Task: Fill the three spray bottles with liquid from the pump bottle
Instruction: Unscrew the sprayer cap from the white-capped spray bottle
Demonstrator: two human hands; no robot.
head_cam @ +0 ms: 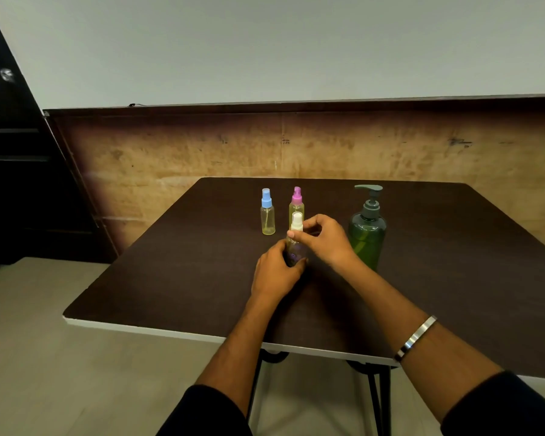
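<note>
Three small clear spray bottles stand on the dark table [170,278]. The blue-capped bottle [267,212] holds yellowish liquid, and so does the pink-capped bottle [296,204] to its right. In front of them is the white-capped bottle [296,223]. My left hand [276,272] is wrapped around its body, and my right hand [323,239] pinches it just under the white spray cap. A green pump bottle [367,229] with a grey pump head stands upright right of my right hand, partly hidden by my wrist.
The table's white front edge [177,333] runs across the lower view above black legs. Behind the table is a worn brown wall panel [202,146]. A dark cabinet [16,184] stands at the far left. My right wrist wears a silver bangle [416,338].
</note>
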